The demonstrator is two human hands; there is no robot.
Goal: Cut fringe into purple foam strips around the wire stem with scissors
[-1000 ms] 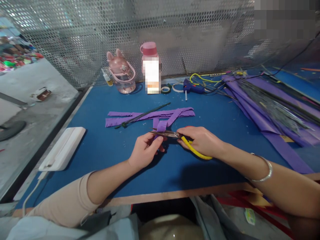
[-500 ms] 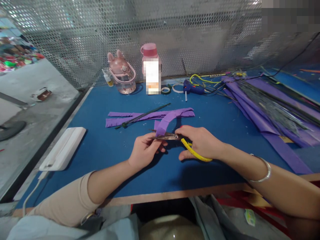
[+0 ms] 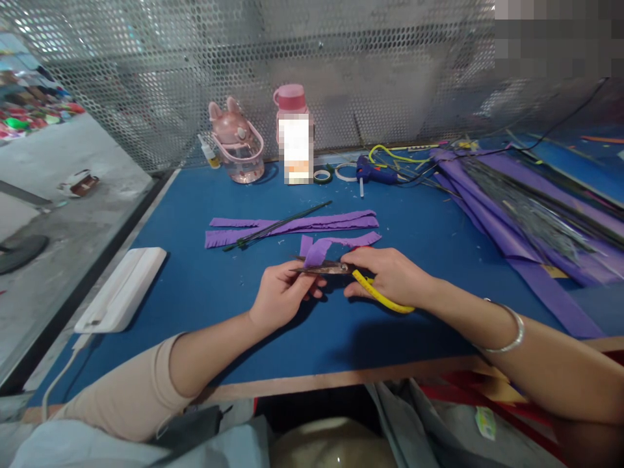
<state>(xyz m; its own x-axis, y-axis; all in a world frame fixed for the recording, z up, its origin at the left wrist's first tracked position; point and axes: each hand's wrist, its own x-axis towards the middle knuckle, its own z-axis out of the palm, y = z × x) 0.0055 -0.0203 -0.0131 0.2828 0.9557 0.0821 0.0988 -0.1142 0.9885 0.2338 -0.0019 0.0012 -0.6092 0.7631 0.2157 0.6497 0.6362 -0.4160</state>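
My left hand (image 3: 280, 298) pinches the end of a purple crepe-paper strip (image 3: 316, 251) between thumb and fingers. In my right hand (image 3: 402, 281) is a pair of scissors (image 3: 383, 300) with yellow handles. Their dark blades point left and lie across the held strip, close to my left thumb. From there the strip bends away to the right, its far end just beyond my right fingers. Behind it lie more purple strips with finely notched edges (image 3: 234, 238), crossed by thin dark green stems (image 3: 292, 218).
A white power bank (image 3: 121, 289) with a cable lies at the left. Along the back stand a pink cup (image 3: 241, 153), a pink-lidded bottle (image 3: 291, 97), tape rolls (image 3: 322, 176) and a blue glue gun (image 3: 377, 171). Purple sheets (image 3: 480, 195) and dark stems cover the right side.
The held strip has dropped from a raised arch over the other strips to a lower curve, with its far end now nearer my right hand. My hands have barely moved.
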